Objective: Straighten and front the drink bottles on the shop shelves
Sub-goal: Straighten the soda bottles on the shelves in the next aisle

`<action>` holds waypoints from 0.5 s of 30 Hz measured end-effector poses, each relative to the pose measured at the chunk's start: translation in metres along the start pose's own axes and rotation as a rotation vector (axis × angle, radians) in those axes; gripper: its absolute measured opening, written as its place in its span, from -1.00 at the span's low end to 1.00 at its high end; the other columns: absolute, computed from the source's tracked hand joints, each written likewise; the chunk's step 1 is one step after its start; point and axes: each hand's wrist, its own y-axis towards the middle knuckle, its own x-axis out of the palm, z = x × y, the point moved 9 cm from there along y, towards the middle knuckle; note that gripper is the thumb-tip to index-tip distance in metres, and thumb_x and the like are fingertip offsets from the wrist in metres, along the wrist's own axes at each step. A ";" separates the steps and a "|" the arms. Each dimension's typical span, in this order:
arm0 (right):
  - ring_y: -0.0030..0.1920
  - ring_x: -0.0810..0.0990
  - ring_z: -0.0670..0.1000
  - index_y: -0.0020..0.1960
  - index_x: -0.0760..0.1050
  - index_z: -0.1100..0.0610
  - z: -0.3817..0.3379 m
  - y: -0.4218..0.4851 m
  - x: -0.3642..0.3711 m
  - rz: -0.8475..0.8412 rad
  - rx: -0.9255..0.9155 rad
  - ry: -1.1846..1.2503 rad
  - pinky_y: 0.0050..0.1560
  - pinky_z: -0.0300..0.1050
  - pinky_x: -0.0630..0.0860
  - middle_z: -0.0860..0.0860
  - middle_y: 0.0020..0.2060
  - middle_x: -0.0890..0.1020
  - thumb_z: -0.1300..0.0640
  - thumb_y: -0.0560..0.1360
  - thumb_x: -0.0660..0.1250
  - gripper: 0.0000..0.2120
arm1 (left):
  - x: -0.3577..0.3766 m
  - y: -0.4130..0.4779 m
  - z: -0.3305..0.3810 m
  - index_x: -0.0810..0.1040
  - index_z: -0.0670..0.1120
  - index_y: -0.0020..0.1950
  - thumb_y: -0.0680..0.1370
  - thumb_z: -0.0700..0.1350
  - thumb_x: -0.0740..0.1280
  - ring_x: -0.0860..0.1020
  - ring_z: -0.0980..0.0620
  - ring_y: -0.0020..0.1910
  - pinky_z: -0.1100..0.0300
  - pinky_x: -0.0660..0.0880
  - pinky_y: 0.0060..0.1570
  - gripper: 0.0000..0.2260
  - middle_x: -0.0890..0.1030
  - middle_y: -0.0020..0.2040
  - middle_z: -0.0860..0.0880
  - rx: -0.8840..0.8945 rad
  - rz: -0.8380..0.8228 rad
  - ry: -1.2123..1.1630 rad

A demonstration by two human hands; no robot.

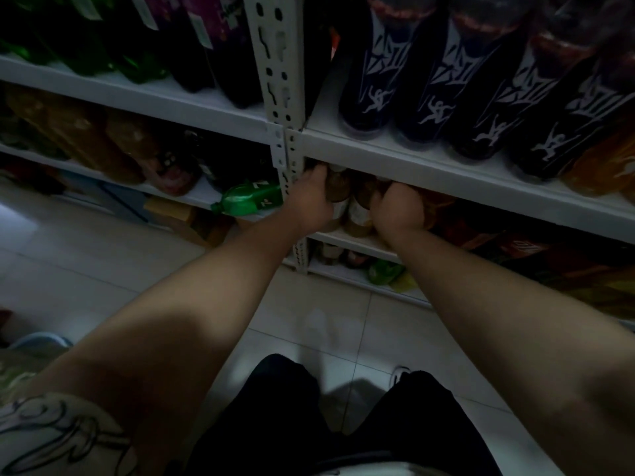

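- The white shelves (412, 166) are in front of me, and I look down at them.
- Big dark bottles (426, 97) stand in a row on the shelf above my hands.
- A green bottle (251, 197) lies on its side on the shelf to the left.
- My left hand (309, 201) reaches under that top shelf, just past the post (278, 80). Its fingers curl round the left side of the brown bottles (357, 214).
- My right hand (398, 211) touches their right side. Its fingers are hidden, so I cannot tell if they hold.
- The brown bottles stand tall, right between my two hands. Both hands are just as near, so I think I must pull them toward me.
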 end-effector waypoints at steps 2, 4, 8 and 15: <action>-0.04 0.57 0.19 -0.17 0.47 0.16 0.000 0.008 0.010 -0.076 0.014 -0.026 -0.20 -0.10 0.31 0.20 -0.08 0.61 -0.01 0.56 0.22 -0.74 | 0.005 0.004 -0.006 0.26 -0.20 0.41 0.52 -0.27 0.27 0.43 -0.20 0.26 -0.02 0.39 0.25 -0.54 0.45 0.28 -0.26 -0.026 -0.061 -0.005; 0.06 0.54 0.21 -0.01 0.54 0.19 -0.001 0.015 0.021 -0.173 0.011 -0.048 -0.09 -0.07 0.33 0.21 0.04 0.60 -0.06 0.58 0.18 -0.67 | 0.011 0.006 -0.010 0.24 -0.17 0.44 0.54 -0.27 0.25 0.42 -0.17 0.28 0.02 0.37 0.28 -0.53 0.44 0.31 -0.23 -0.026 -0.123 -0.008; 0.29 0.41 0.20 0.35 0.40 0.16 -0.003 0.026 0.030 -0.300 0.011 0.039 0.28 0.02 0.29 0.17 0.30 0.47 -0.01 0.61 0.14 -0.61 | 0.014 0.006 -0.012 0.13 -0.10 0.53 0.56 -0.26 0.20 0.35 -0.13 0.36 0.19 0.24 0.32 -0.45 0.37 0.41 -0.19 0.023 -0.151 -0.027; 0.27 0.45 0.19 0.32 0.45 0.17 -0.001 0.025 0.020 -0.151 -0.082 -0.059 0.24 -0.01 0.34 0.18 0.25 0.52 0.00 0.62 0.14 -0.63 | 0.020 0.006 -0.020 0.14 -0.17 0.53 0.59 -0.23 0.21 0.34 -0.17 0.37 0.20 0.27 0.26 -0.48 0.34 0.43 -0.23 0.023 -0.160 -0.001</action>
